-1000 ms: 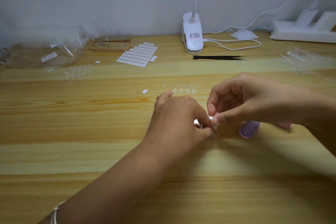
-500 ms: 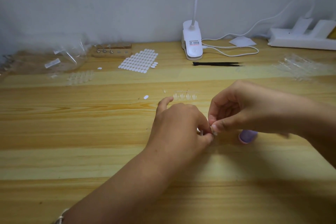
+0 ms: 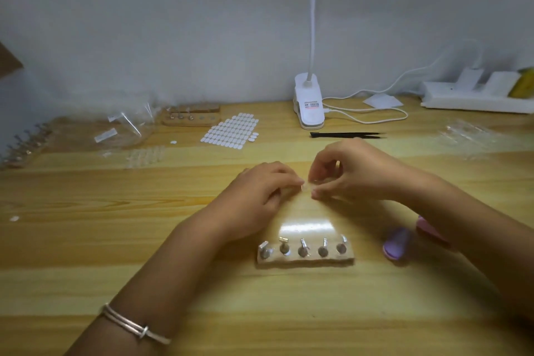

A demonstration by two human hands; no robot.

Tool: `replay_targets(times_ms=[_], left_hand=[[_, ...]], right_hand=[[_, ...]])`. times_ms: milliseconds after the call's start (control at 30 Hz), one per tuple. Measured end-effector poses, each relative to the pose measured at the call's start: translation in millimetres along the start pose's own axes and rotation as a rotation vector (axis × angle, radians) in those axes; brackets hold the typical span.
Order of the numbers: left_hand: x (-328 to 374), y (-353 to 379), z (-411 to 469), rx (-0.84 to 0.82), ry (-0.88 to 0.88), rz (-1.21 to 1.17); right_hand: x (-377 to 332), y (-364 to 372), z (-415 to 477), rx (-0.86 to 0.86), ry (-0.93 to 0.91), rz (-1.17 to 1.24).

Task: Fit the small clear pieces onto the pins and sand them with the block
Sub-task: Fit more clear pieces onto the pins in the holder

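Left hand (image 3: 260, 191) and right hand (image 3: 357, 175) meet fingertip to fingertip low over the table (image 3: 86, 240). Both pinch one small clear piece (image 3: 303, 187), its shape too small to tell. Nearer the person stands a wooden pin holder (image 3: 306, 258) with five pins (image 3: 302, 248) in a row, apart from both hands. Purple sanding block (image 3: 395, 243) lies just right of it, partly under the right forearm. Further back: more clear pieces (image 3: 146, 156), sheet of white ovals (image 3: 231, 131), black tweezers (image 3: 346, 135), clamp lamp (image 3: 308, 105).
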State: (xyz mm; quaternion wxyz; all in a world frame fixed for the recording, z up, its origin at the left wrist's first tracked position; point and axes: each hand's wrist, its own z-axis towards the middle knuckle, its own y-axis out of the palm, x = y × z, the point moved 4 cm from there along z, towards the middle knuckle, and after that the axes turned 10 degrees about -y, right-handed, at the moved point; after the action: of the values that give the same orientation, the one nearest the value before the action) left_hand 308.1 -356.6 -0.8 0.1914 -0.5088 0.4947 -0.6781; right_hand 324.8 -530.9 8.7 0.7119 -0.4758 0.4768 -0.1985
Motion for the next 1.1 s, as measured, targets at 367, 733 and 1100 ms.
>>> replay_targets(times_ms=[367, 733, 1100], left_hand=[[-5, 8, 2, 0.041, 0.095, 0.133], [-6, 7, -3, 0.032, 0.116, 0.09], [18, -4, -31, -0.024, 0.099, -0.32]], right_hand=[[3, 4, 0, 0.147, -0.018, -0.026], [4, -6, -2, 0.158, 0.013, 0.01], [-46, -12, -52, -0.197, -0.151, 0.4]])
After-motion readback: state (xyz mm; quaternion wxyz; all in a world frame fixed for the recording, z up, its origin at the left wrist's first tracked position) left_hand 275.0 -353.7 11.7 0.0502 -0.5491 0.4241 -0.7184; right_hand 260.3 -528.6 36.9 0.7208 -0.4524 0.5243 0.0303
